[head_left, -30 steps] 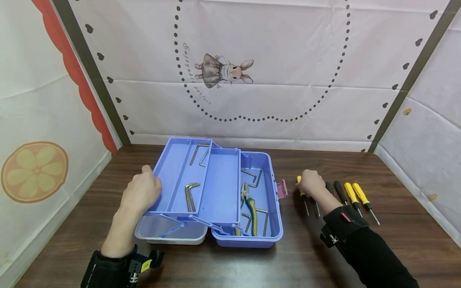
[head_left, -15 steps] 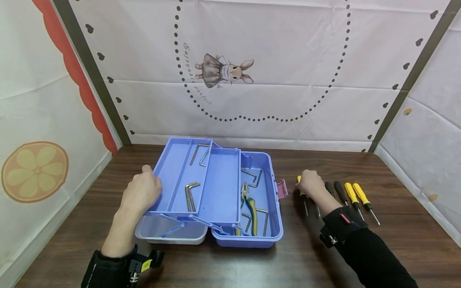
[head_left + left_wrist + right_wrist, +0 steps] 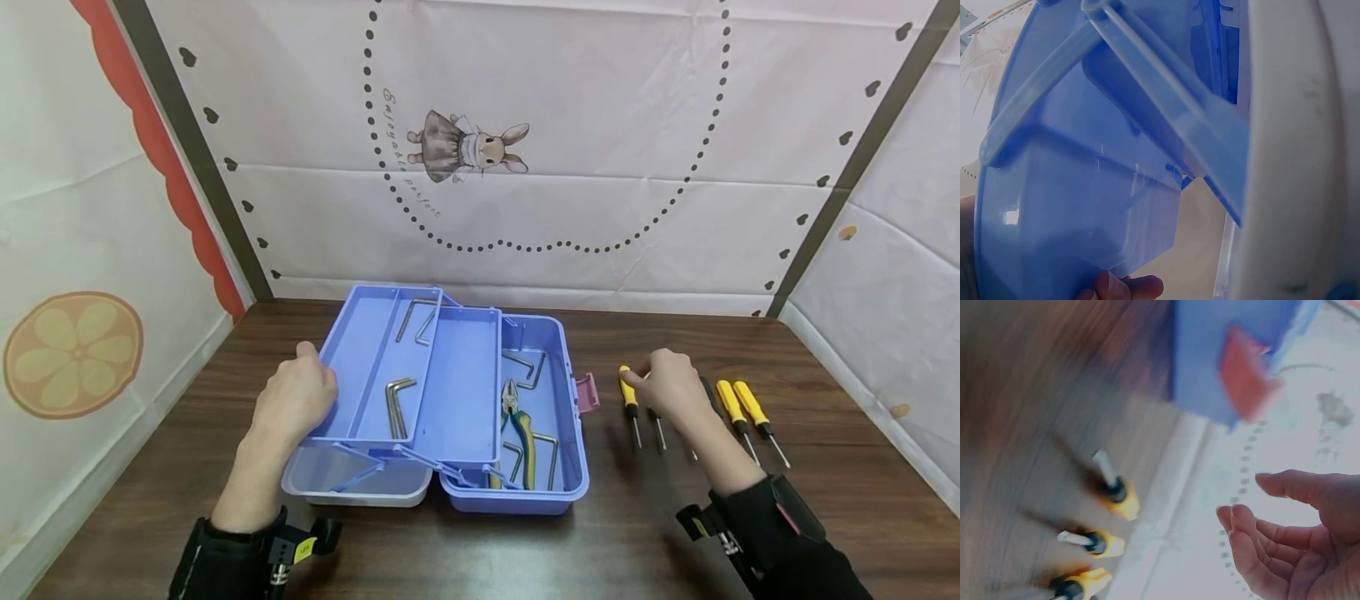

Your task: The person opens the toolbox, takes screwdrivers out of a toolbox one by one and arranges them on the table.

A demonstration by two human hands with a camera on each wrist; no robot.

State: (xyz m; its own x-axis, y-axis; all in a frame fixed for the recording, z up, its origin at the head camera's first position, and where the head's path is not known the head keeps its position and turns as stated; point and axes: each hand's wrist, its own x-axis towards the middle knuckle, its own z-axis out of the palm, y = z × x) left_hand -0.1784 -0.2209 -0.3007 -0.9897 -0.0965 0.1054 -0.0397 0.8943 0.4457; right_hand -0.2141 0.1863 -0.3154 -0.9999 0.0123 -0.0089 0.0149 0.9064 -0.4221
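My left hand (image 3: 294, 396) grips the left edge of the upper tray (image 3: 360, 367) of a blue folding toolbox; in the left wrist view its fingertips (image 3: 1113, 286) curl round the tray's underside. My right hand (image 3: 671, 383) hovers over a row of screwdrivers. The right wrist view shows its thumb apart from loosely bent fingers, with nothing between them. A yellow-handled screwdriver (image 3: 628, 387) lies just left of it. To its right are a black-handled screwdriver (image 3: 708, 392), partly covered, and two more yellow-handled screwdrivers (image 3: 742, 407). Other handles are hidden beneath the hand.
Green-and-yellow pliers (image 3: 528, 450) and several hex keys (image 3: 555, 458) lie in the toolbox base (image 3: 517, 504). More hex keys (image 3: 395, 408) are in the upper tray. A pink latch (image 3: 588, 393) sticks out towards the screwdrivers. Printed cloth walls (image 3: 600, 125) enclose the wooden table (image 3: 600, 550).
My right hand has risen off the screwdrivers and shifted slightly right, uncovering more of the leftmost yellow one. The left hand keeps its hold on the tray.
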